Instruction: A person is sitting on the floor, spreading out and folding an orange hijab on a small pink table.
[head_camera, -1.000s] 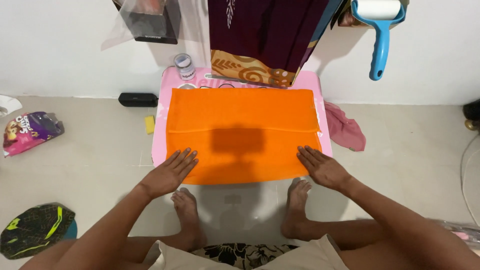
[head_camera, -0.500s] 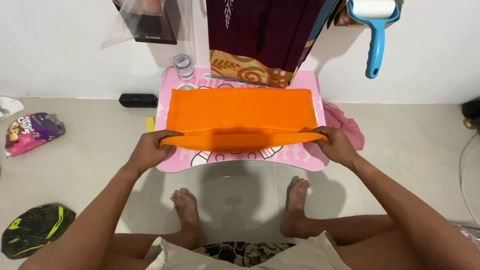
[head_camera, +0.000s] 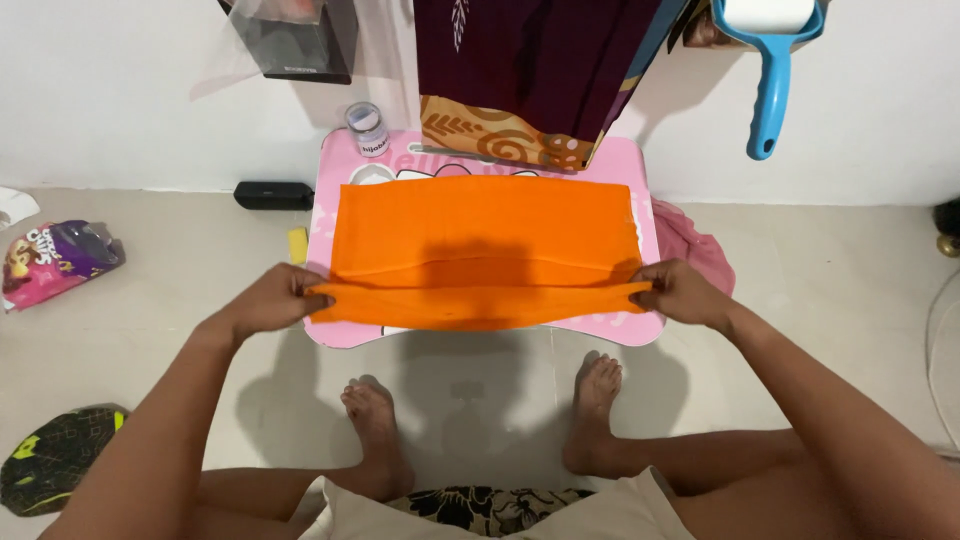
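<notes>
An orange cloth (head_camera: 480, 230) lies folded on a small pink table (head_camera: 620, 325) in front of me. My left hand (head_camera: 270, 300) pinches the cloth's near left corner. My right hand (head_camera: 680, 292) pinches its near right corner. Between them the near edge of the cloth is lifted and pulled taut just above the table's front edge. The far part of the cloth rests flat on the table.
A dark maroon and patterned garment (head_camera: 530, 75) hangs over the table's back. A small clear jar (head_camera: 367, 128) stands at the back left. A blue lint roller (head_camera: 772, 70) hangs on the wall. A pink cloth (head_camera: 700, 250), snack bag (head_camera: 55, 260), black box (head_camera: 275, 195) and my bare feet (head_camera: 375, 415) are on the floor.
One second ago both hands lay flat on the spread cloth. They then gripped its near corners, lifted the near edge and folded it back; now it is stretched slightly lower and nearer.
</notes>
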